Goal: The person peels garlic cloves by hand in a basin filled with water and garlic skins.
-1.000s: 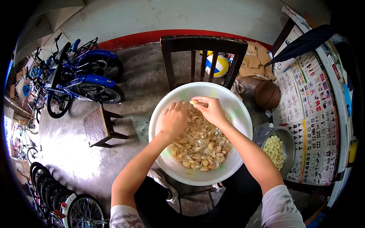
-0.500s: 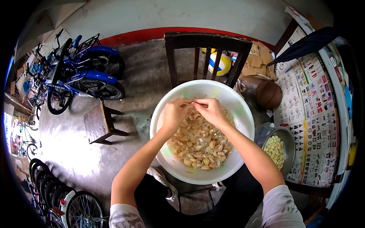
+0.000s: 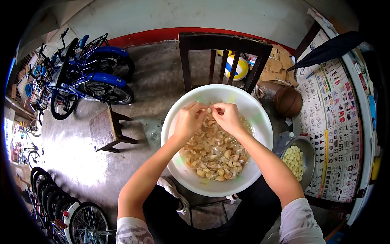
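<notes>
A large white basin (image 3: 178, 179) holds garlic cloves and loose papery skins (image 3: 215, 156). Over its far part, my left hand (image 3: 190, 120) and my right hand (image 3: 226, 118) meet at the fingertips. Between them is a small pale garlic clove (image 3: 209, 110), pinched by the fingers of both hands. To the right of the basin, a metal bowl (image 3: 310, 162) holds many peeled white cloves (image 3: 293, 162).
Beyond the basin stands a dark wooden chair (image 3: 225, 40), with a volleyball (image 3: 237, 68) and a basketball (image 3: 288, 101) behind and beside it. A wooden stool (image 3: 106, 129) and blue bicycles (image 3: 101, 79) are on the left. A printed sheet (image 3: 325, 122) covers a surface at right.
My fingertips, close together half a second ago, are slightly farther apart, with the clove showing between them. The view has shifted a little.
</notes>
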`<state>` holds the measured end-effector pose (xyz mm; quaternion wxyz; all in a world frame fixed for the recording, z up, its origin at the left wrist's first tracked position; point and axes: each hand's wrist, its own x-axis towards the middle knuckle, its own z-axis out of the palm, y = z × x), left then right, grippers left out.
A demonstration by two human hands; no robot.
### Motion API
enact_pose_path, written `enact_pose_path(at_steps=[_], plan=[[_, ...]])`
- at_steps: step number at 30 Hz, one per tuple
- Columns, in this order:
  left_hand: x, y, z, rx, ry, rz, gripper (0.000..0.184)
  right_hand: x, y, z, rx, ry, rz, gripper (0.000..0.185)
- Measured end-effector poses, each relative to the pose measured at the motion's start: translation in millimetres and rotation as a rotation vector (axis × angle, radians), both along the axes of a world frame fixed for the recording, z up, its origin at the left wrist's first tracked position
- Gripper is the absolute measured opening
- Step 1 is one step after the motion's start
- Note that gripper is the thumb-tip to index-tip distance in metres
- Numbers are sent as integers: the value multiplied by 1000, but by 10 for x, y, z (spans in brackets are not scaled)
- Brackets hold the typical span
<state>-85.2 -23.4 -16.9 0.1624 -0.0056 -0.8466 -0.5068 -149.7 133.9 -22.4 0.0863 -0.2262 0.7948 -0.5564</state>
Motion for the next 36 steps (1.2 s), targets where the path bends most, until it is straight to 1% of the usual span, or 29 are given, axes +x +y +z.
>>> enact_pose_path(at_steps=[3, 7, 9, 10, 12, 13, 15, 16, 18, 19, 21, 22, 24, 25, 27, 28, 29, 31, 32, 33, 34, 35, 36], plan=[[12, 43, 74, 27, 52, -26, 25, 1, -14, 42, 4, 50, -43, 12], [5, 19, 80, 17, 67, -59, 26, -27, -20, -49, -31, 39, -73, 12], [-14, -11, 65, -54, 66, -80, 25, -62, -20, -133, -110, 19, -68, 14], [-7, -11, 74, -54, 65, -80, 25, -76, -19, -167, -110, 19, -68, 14], [9, -9, 104, -145, -20, -54, 24, -95, -22, -201, -174, -24, -35, 16], [-4, -11, 63, -145, -21, -54, 24, -100, -23, -199, -174, -24, -34, 16], [-60, -15, -66, 119, 26, 18, 24, -99, -25, -173, -170, -123, -28, 15], [-74, -35, -107, 119, 26, 18, 24, -93, -26, -147, -170, -124, -28, 15], [-92, -99, -132, 730, -268, 61, 24, -88, -24, -95, -262, -221, 9, 13], [-94, -127, -120, 730, -268, 60, 24, -97, -15, -94, -262, -220, 8, 13], [-84, -170, -76, 1131, -282, -49, 22, -113, 26, -99, -260, -363, 75, 11], [-79, -171, -46, 1131, -282, -50, 22, -120, 57, -104, -261, -363, 74, 11], [-68, -169, 2, 1334, -346, -47, 23, -125, 130, -118, 290, 51, 242, 10], [-68, -178, -16, 1335, -346, -46, 23, -110, 155, -182, 290, 50, 242, 10], [-78, -198, -72, 1309, -394, -126, 27, -59, 167, -281, 661, 344, 340, 10], [-81, -188, -99, 1311, -397, -127, 27, -47, 150, -277, 550, 264, 291, 13], [-90, -176, -125, 1270, -412, -118, 27, -75, 139, -260, 551, 264, 291, 13], [-92, -171, -165, 1230, -425, -105, 26, -113, 71, -130, 408, 239, 128, 21], [-92, -166, -185, 989, -444, -83, 26, -83, 36, -139, 98, 46, 22, 28], [-96, -159, -207, 750, -459, -64, 25, -68, 11, -93, 99, 45, 20, 28], [-79, -151, -235, 750, -461, -67, 25, -62, -4, -16, -73, -301, 63, 30], [-45, -145, -267, 383, -376, -80, 26, -62, -10, 31, -249, -645, 105, 32], [-31, -143, -291, 18, -284, -90, 28, -49, -5, -34, -160, -598, 171, 28]])
